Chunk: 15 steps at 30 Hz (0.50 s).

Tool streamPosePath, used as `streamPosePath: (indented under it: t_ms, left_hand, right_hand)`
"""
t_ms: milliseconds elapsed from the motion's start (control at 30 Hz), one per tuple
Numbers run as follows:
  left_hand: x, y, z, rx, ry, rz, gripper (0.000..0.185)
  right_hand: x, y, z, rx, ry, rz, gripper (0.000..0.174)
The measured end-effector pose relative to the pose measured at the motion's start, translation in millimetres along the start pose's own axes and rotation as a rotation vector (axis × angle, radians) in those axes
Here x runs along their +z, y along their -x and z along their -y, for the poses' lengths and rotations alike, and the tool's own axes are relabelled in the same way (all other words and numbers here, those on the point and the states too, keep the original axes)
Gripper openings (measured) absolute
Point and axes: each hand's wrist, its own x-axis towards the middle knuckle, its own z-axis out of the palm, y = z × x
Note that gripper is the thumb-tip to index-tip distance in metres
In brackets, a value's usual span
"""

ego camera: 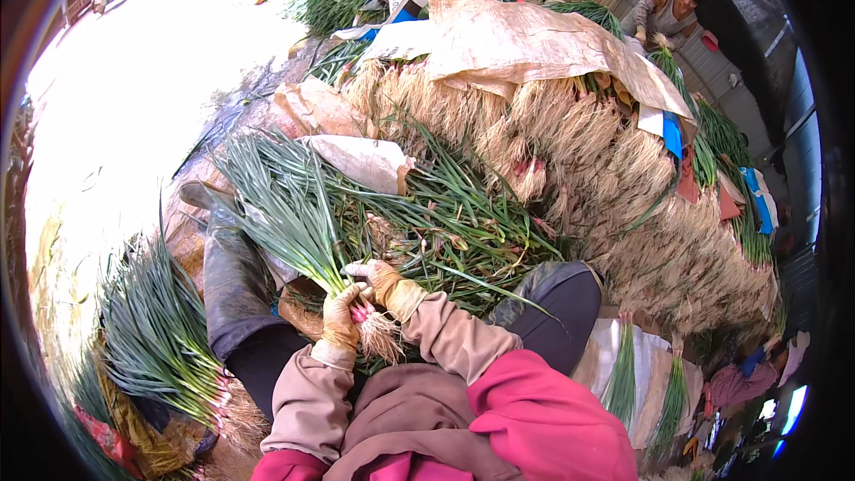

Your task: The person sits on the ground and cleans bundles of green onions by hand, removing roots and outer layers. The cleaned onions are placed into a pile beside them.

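Note:
A bunch of spring onions [314,247] with pink bulbs and pale stringy roots lies across my lap, its green leaves fanned towards the upper left. My left hand [340,321], in a yellowish glove, is closed around the stalks just above the bulbs. My right hand [379,280], gloved too, touches the stalks from the other side; whether its fingers pinch a stalk is hidden. Between my knees spreads a heap of loose onion leaves and trimmings [467,227], with a few small bulbs among them.
More bunched spring onions [167,341] lie at my left. Ahead and right rises a large stack of onions, roots outward [588,140], partly under a tan woven sheet [534,40]. Two bunches rest on pale sacking [648,374]. A person [668,10] works at the upper right.

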Motion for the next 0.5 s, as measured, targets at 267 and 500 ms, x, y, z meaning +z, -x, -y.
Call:
streamPosePath:
  t_ms: [267, 500]
  left_hand:
    - [-4, -3, 3, -0.122, -0.091, 0.078, 0.011]
    - [-7, 7, 8, -0.196, -0.112, 0.175, 0.012]
  right_hand:
    - [-19, -23, -2, -0.267, -0.091, -0.135, 0.02]
    - [-78, -46, 50, -0.193, -0.191, -0.049, 0.019]
